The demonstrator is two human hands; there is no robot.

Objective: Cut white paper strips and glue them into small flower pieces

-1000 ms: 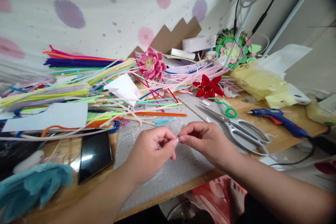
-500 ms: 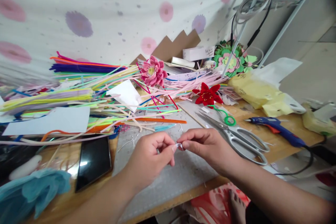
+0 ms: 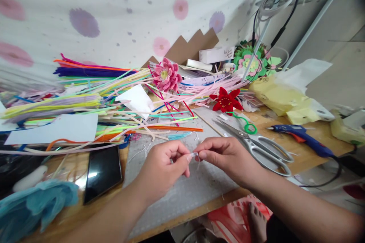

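Over the grey cutting mat (image 3: 176, 209), my left hand (image 3: 167, 169) and my right hand (image 3: 229, 157) meet almost fingertip to fingertip. Between them is a short, thin white strip (image 3: 194, 154), pinched at its left end by my left thumb and forefinger and at its right end by those of my right hand. A fine pale thread seems to hang below it; its exact kind is too small to tell. Silver scissors (image 3: 253, 142) lie partly open just right of my right hand. Loose white strands (image 3: 139, 153) rest on the mat beside my left hand.
Bundles of coloured pipe cleaners (image 3: 71, 104) cover the back left. A pink flower (image 3: 166, 74) and a red flower (image 3: 226, 100) lie behind the hands. A blue glue gun (image 3: 302, 138) is at right, a black phone (image 3: 103, 174) and blue petals (image 3: 42, 205) at left.
The white strip was more curled and now looks straighter between the fingertips. Both hands keep their pinch, and the view has shifted slightly.
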